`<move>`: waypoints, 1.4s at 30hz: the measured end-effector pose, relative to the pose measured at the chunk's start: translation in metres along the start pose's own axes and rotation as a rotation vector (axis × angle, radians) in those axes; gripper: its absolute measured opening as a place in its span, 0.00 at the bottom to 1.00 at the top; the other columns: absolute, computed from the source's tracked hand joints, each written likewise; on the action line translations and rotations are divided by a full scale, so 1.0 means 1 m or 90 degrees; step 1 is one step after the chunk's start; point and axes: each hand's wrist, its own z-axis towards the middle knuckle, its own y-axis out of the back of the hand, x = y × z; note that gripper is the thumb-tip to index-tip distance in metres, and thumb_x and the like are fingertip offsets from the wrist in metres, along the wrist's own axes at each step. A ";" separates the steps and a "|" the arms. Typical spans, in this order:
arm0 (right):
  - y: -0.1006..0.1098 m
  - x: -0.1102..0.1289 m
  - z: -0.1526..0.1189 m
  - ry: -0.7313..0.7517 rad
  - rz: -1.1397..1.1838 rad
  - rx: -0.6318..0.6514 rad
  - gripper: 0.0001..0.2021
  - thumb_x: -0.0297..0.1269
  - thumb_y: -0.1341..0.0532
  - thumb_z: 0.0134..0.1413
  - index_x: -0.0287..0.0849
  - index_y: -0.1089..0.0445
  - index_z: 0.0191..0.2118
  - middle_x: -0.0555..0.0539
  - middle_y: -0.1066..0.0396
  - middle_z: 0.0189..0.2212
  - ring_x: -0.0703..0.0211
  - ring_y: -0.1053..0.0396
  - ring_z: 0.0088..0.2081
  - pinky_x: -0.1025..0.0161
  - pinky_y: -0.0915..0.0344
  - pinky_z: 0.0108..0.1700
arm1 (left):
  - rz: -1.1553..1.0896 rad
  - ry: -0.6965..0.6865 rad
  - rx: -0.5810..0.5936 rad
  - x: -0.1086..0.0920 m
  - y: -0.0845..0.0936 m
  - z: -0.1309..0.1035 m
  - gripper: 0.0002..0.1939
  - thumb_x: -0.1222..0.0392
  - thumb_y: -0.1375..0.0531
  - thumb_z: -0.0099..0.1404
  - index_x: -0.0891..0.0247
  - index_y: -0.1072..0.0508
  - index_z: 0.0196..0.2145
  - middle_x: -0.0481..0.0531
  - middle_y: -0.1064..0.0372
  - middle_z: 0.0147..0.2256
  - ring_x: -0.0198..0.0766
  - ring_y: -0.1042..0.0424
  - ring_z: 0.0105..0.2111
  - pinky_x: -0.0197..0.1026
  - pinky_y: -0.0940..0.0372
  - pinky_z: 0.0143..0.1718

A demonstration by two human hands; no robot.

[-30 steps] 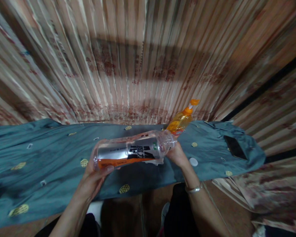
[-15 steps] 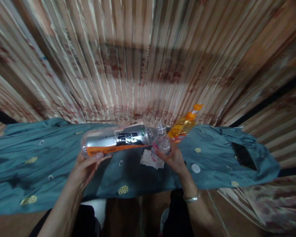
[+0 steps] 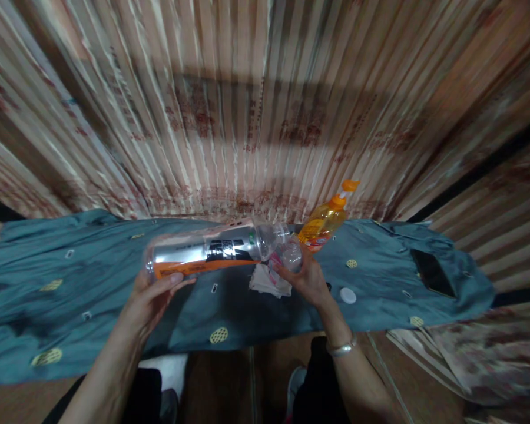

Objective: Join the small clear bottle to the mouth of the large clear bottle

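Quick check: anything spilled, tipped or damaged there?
No spill or damage shows. The large bottle is held nearly sideways in the left hand, its neck beside the clear container in the right hand. The yellow pump bottle looks tilted, though that may be lens slant. A white disc lies loose on the green cloth.

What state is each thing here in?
Left hand: gripping
Right hand: gripping
Large bottle: held, nearly level
Small clear container: held; contents unclear
Pump bottle: standing, part-filled
White disc: flat
Cloth: crumpled
Phone: flat, screen dark
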 end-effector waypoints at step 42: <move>-0.011 0.012 -0.004 -0.007 -0.106 -0.048 0.32 0.50 0.30 0.48 0.44 0.32 0.57 0.39 0.19 0.49 0.41 0.19 0.48 0.49 0.23 0.49 | 0.009 -0.122 0.020 0.000 0.008 -0.002 0.39 0.65 0.20 0.40 0.57 0.24 0.51 0.51 0.23 0.48 0.41 0.23 0.41 0.36 0.23 0.36</move>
